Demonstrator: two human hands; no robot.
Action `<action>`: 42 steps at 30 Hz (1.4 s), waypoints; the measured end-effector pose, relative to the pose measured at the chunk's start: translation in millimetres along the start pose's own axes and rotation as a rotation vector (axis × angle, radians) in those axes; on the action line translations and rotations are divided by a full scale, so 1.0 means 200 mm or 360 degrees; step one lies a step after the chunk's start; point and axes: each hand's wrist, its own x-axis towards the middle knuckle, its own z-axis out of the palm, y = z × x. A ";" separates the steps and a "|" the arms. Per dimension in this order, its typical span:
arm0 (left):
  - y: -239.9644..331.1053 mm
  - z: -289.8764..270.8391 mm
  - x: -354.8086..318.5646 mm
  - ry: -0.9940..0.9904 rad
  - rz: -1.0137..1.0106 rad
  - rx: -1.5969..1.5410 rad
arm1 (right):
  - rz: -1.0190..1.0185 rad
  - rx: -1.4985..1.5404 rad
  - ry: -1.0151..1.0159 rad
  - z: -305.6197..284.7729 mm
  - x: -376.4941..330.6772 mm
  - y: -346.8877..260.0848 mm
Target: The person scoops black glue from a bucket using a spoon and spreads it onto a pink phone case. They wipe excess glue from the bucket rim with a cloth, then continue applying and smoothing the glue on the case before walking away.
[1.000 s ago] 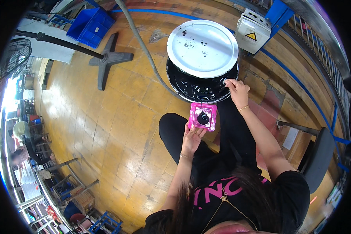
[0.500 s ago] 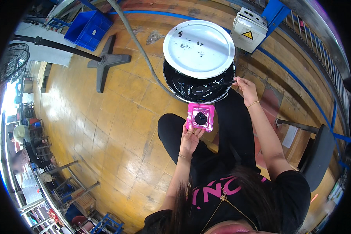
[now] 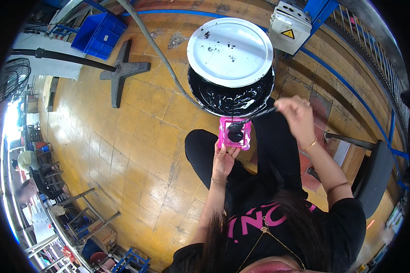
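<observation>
My left hand (image 3: pixel 223 162) holds up a square pink mould-like piece (image 3: pixel 248 136) with a scalloped edge, its fingers under the near side. A dark round patch of thick black liquid (image 3: pixel 235 136) lies in its middle. My right hand (image 3: pixel 297 119) is closed round the handle of a thin black-coated tool (image 3: pixel 262 113), slightly blurred. The tool's wide dark end is over the pink piece, at or just above the black patch; whether it touches cannot be seen. Just beyond stands a wide tub (image 3: pixel 269 100) with glossy black liquid inside. A white, black-spotted round lid (image 3: pixel 230 50) covers its far part.
A grey hose (image 3: pixel 157 50) runs down to the tub. At far left are a fan stand's base (image 3: pixel 118 69) and a blue bin (image 3: pixel 100 35). A pale electrical box (image 3: pixel 289 28) is beyond the tub. A chair (image 3: pixel 374 177) stands at my right.
My right hand has brought the tool from inside the tub toward me, its end now over the pink piece. My left hand still holds that piece in nearly the same place.
</observation>
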 end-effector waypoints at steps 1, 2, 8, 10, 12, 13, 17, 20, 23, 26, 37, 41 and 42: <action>-0.01 -0.01 0.00 -0.0003 -0.0003 -0.0004 | -0.0444 -0.0600 -0.0047 0.00 -0.05 -0.08; -0.01 -0.02 0.01 -0.0006 -0.0006 -0.0007 | -0.0773 -0.0551 -0.0060 0.06 -0.10 -0.06; 0.00 -0.02 0.00 0.0003 -0.0020 0.0024 | -0.0990 -0.0492 0.0077 0.08 -0.11 -0.16; 0.00 -0.01 0.01 0.0015 -0.0015 0.0010 | -0.0934 -0.0509 -0.0023 0.11 -0.12 -0.11; -0.01 -0.01 0.01 0.0013 -0.0018 0.0000 | -0.0745 -0.0485 -0.0057 0.14 -0.12 -0.03; 0.00 -0.01 0.00 0.0006 -0.0021 -0.0003 | -0.0587 -0.0450 -0.0042 0.14 -0.10 0.01; -0.01 -0.02 0.01 -0.0008 -0.0011 -0.0060 | 0.0533 0.0489 0.0105 0.09 0.05 0.24; -0.01 0.00 0.01 -0.0002 -0.0005 -0.0053 | 0.0634 0.0618 0.0294 0.03 0.14 0.45; -0.01 0.00 0.01 0.0002 -0.0016 -0.0036 | 0.0589 0.0432 0.0449 0.01 0.21 0.55; -0.01 -0.03 0.00 -0.0015 -0.0004 -0.0053 | 0.0342 -0.0428 0.0401 0.14 0.23 0.46; 0.00 -0.01 0.00 -0.0006 -0.0030 -0.0050 | 0.0607 0.0224 0.0207 0.43 0.21 0.55; 0.00 -0.03 0.01 -0.0041 -0.0031 -0.0053 | 0.0897 0.0713 0.0246 0.37 0.21 0.62; 0.00 -0.02 0.01 -0.0027 -0.0033 -0.0044 | 0.0964 0.0823 0.0246 0.35 0.21 0.62</action>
